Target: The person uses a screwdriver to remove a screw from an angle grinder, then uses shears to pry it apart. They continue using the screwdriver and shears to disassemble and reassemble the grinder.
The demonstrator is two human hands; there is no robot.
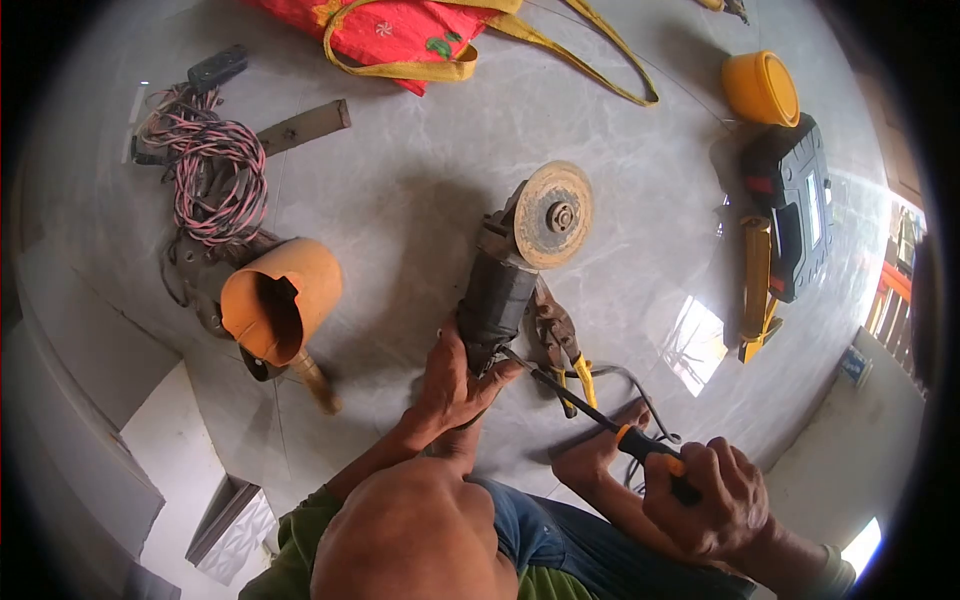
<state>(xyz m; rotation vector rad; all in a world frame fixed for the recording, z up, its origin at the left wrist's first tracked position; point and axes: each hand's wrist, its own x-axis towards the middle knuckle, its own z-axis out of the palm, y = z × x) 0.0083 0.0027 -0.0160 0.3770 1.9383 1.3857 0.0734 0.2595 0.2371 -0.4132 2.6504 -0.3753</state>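
My left hand (455, 385) is wrapped round the rear of an angle grinder (495, 295), which has a dark body and a worn cutting disc (553, 214) facing up. In my right hand (715, 495) is a screwdriver (640, 443) with a black and orange handle. Its long shaft slants up to the left, and the tip is at the grinder's rear end by my left thumb; whether it sits in a screw is hidden. Beside the grinder lie pliers (557, 335) with yellow handles. A dark cord (655, 400) loops behind them, near my foot (590, 455).
On the left lie a coiled pink and black cable (215, 175), a flat bar (305, 127) and an orange pipe piece (315, 275). A red bag (400, 45) with yellow straps is ahead. To the right are a yellow container (755, 90), a black case (800, 215) and a yellow tool (756, 275).
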